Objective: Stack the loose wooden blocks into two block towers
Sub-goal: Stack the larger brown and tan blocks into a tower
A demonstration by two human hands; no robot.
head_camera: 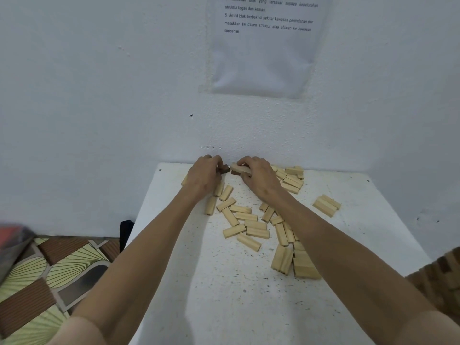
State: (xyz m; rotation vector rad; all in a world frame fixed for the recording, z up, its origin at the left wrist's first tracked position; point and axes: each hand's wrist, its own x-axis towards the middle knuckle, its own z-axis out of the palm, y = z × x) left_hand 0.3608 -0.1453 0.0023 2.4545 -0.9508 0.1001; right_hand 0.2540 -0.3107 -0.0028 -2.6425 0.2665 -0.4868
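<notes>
The left hand [205,174] and the right hand [257,175] were both at the far edge of the tabletop [224,282], close to the wall [99,95]. The fingers of the left hand were curled round a dark block [224,168]. The fingers of the right hand were clamped over the top of a pale block [239,168]. A second dark piece showed just beneath it, mostly hidden. The two held blocks were near each other; contact between them could not be determined. No tower stood in view, so the task was judged to be at its start.

The loose wooden blocks [245,220] lay flat and scattered across the middle of the tabletop. A heap [291,179] lay at the far right, a separate pair [326,205] further right, and a near group [282,262] beside the right forearm.

Handling, as a judgement:
- Each block appeared light, rigid and smooth-faced, and not fragile.
- Hold was best taken across the two long side faces, near mid-length, so that the block stayed level.
- The blocks would slide easily on one another, so each course needed squaring before the next was added
</notes>
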